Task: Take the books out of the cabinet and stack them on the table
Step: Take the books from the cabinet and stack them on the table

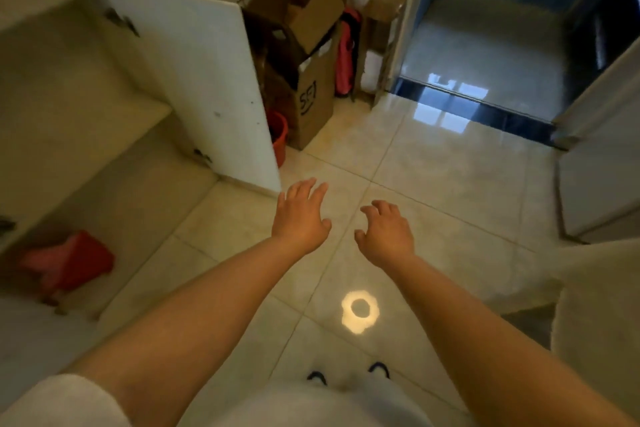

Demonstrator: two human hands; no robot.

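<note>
A low white cabinet (69, 87) stands open at the left, its door (204, 87) swung out toward the floor. Inside, on the lower shelf at the far left, lies a blurred red thing (69, 260); I cannot tell if it is a book. Both my arms reach forward over the tiled floor. My left hand (301, 215) hovers just right of the door's lower corner with fingers spread and holds nothing. My right hand (386, 230) hangs beside it with fingers loosely curled, also holding nothing. No table surface is plainly in view.
Cardboard boxes (308, 55) are piled behind the door, with a red bucket (280, 139) at their foot and a pink bag (346, 55) beside them. A doorway with a dark threshold (485, 107) opens at the right. A white panel (602, 163) stands at the far right.
</note>
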